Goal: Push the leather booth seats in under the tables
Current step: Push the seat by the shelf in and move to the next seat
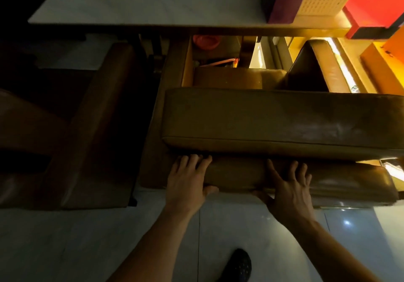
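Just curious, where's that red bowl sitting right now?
In the head view, the red bowl sits upper centre, under the white table, beyond the leather booth seat.

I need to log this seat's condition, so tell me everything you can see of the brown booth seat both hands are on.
The booth seat is a long, tan-brown, leather-looking bench with a thick padded cushion, a piped seam along its front edge and scuffed, worn patches. A lower padded part sits beneath the cushion. It stands on the pale tiled floor, not yet under the white table. The left hand and right hand rest on the lower part, fingers spread, thumbs under its near edge.
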A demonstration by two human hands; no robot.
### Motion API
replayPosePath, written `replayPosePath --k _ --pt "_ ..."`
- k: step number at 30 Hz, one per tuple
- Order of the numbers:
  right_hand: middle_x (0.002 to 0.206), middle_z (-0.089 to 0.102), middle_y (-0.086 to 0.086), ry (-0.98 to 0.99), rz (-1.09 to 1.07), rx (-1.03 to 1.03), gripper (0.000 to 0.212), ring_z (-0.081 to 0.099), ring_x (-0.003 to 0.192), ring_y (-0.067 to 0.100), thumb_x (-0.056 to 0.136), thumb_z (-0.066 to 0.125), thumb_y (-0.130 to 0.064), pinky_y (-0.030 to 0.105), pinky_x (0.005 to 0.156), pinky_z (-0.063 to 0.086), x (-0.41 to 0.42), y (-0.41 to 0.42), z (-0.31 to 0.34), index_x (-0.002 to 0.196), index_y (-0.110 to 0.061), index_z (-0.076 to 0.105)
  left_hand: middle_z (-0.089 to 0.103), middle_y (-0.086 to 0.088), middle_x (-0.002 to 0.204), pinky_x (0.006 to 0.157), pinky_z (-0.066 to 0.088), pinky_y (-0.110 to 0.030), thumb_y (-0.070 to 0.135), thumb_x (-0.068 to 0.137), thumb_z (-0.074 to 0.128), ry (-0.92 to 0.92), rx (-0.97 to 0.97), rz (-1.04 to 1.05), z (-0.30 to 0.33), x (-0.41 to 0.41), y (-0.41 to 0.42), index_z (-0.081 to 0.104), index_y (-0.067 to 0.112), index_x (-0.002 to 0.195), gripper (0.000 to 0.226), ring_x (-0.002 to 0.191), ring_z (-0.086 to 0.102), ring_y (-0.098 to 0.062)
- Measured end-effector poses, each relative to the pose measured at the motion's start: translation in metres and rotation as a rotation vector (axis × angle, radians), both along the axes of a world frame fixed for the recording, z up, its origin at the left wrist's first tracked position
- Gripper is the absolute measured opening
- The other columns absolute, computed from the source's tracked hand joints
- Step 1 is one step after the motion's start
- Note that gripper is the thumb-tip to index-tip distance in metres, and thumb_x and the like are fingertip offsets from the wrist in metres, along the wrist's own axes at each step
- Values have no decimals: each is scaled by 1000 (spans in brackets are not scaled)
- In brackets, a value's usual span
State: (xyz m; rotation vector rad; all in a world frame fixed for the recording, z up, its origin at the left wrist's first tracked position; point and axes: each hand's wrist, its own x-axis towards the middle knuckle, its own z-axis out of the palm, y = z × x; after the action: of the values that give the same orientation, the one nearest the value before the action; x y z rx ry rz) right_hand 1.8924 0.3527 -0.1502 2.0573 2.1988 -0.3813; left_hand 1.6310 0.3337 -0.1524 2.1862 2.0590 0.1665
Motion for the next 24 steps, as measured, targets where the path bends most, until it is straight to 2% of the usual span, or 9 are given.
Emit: replayPosePath --k 4,9,14,16,20,24 --pt "153 17 40 45 3 37 94 4 140 62 78 48 -77 71 112 14 -33 -30 -7 156 -30 26 46 6 129 108 36 -43 75 74 58 -9 -14 3 0 -36 -22 36 35 144 83 120 41 -22" --pt "153 14 40 66 15 30 93 2 140 63 78 41 -78 72 111 13 -58 -60 -10 156 -29 26 46 7 133 107 37 -41 74 74 57 -20 -34 25 0 -61 -52 35 35 145 83 123 40 -20" --pt "151 22 41 70 29 45 90 10 138 64 82 35 -83 73 110 19 -67 -91 -12 154 -28 32 44 8 135 108 37 -41 77 75 53 -25 -52 50 0 -71 -91 33 37 145 83 124 39 -20" --pt "149 25 41 70 45 52 90 15 137 65 81 27 -82 73 108 21 -68 -105 -13 153 -28 33 46 8 134 104 40 -42 78 75 51 -21 -56 61 0 -72 -109 35 37 144 82 123 40 -21" --pt "144 33 41 57 80 45 88 25 132 65 81 29 -79 74 104 29 -71 -134 -12 151 -26 37 49 9 132 97 44 -41 80 74 49 -15 -53 58 -1 -78 -144 38 38 143 82 119 43 -21" --pt "151 25 38 36 63 40 87 15 138 63 84 29 -82 71 110 22 -78 -147 -12 155 -32 25 48 9 138 104 42 -44 76 76 54 -22 -46 56 0 -85 -160 36 37 146 83 126 36 -24"
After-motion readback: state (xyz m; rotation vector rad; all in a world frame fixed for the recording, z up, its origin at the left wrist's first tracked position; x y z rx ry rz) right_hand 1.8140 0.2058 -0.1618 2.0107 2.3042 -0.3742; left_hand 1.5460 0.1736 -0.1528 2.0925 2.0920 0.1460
